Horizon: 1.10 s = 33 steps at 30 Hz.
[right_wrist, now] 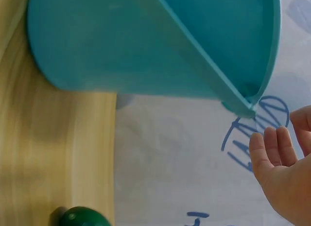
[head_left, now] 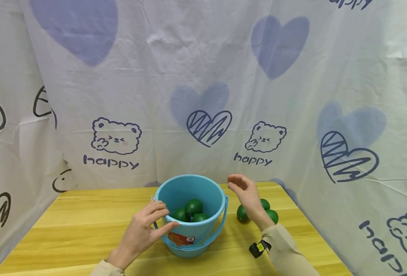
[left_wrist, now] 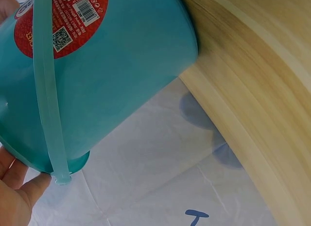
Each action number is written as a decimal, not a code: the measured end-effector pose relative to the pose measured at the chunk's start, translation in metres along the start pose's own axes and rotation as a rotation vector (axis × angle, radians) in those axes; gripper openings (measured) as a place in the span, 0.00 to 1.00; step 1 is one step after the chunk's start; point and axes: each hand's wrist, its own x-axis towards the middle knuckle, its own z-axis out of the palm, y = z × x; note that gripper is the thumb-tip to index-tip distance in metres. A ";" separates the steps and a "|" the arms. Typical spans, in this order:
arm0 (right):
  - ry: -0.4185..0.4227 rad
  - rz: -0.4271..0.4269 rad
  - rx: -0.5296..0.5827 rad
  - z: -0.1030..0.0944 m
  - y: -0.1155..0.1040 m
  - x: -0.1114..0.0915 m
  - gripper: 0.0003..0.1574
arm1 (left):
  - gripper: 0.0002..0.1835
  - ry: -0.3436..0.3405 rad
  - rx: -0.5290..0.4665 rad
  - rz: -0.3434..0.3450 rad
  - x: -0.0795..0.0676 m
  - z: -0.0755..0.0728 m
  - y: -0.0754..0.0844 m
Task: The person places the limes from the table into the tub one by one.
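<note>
- Gripping the near left rim of a round light-blue plastic bucket point(head_left: 207, 229), the left hand point(head_left: 142, 227) has its fingers bent over the edge.
- Just beside the far right rim, apart from it, the right hand point(head_left: 247, 193) holds nothing, its fingers loosely curved and the thumb spread from them.
- Three glossy dark-green round fruits point(head_left: 193, 207) lie clustered inside the bucket.
- The bucket stands upright on a yellow wood-grain bench point(head_left: 86, 226), its light-blue handle point(head_left: 220, 226) hanging round the near side, by a red label point(head_left: 180, 239).
- Right of it, three more dark-green fruits point(head_left: 243, 214) sit grouped, partly hidden by the right wrist.
- White cloth point(head_left: 155, 96) printed with blue hearts hangs on the far side.
</note>
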 end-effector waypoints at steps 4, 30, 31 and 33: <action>0.025 0.031 -0.046 -0.006 0.009 -0.002 0.14 | 0.14 0.009 -0.002 0.010 0.000 0.000 0.000; -0.088 0.101 -0.815 -0.036 0.070 0.003 0.24 | 0.15 -0.016 -0.001 -0.026 0.000 0.000 -0.001; -0.091 0.105 -0.830 -0.036 0.073 0.003 0.24 | 0.15 -0.015 0.000 -0.024 0.000 0.000 -0.001; -0.095 0.110 -0.847 -0.035 0.077 0.004 0.24 | 0.15 -0.014 0.002 -0.020 0.000 0.000 -0.002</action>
